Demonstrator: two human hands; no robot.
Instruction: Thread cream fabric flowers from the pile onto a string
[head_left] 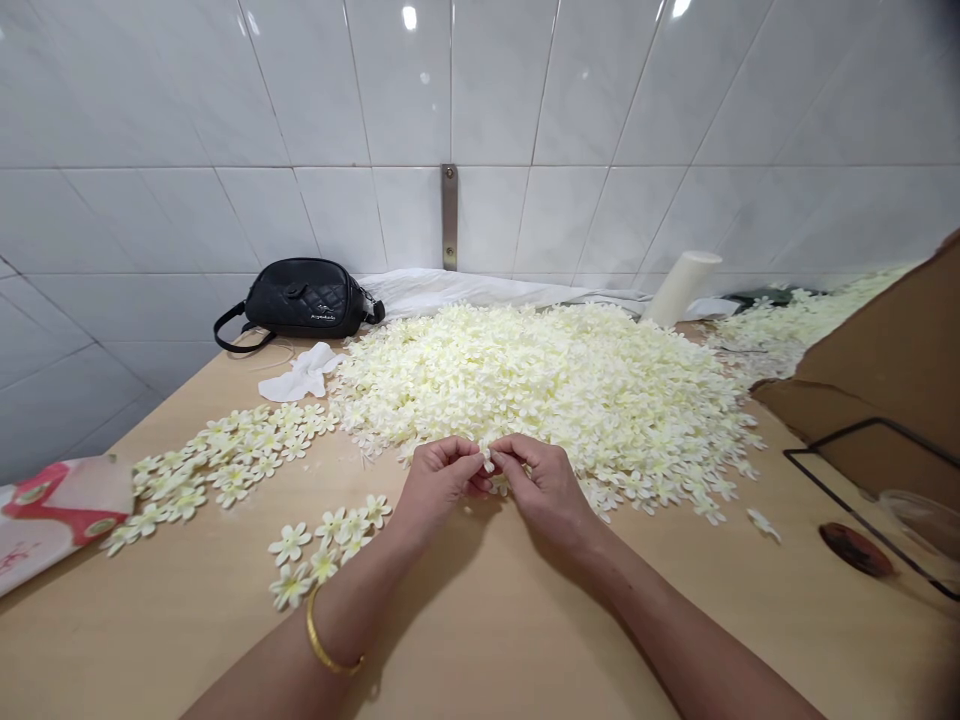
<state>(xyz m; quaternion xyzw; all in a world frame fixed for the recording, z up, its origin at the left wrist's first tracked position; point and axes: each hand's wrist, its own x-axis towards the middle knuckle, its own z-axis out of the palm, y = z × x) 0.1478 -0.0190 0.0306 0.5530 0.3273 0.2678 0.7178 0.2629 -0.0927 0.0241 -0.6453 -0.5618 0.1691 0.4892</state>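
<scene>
A large heap of pale yellow-white flowers (525, 370) covers the middle of the wooden table (495, 640). At its front edge my left hand (448, 475) and my right hand (538, 485) meet, fingertips pinched together. Between them is a small white flower (487, 457), held by both hands. Another flower lies just under the fingers. Beside my left forearm, which wears a gold bangle, is a small group of flowers (324, 562). Farther left, more flowers (232, 450) are spread flat in a band.
A black bag (304, 298) and a white cloth piece (302, 373) sit at the back left. A red-and-white packet (67, 510) lies at the left edge. Behind the heap leans a white cone (681, 288). At right are cardboard (885, 380), a black metal frame (847, 505) and a dark red-brown disc (856, 550).
</scene>
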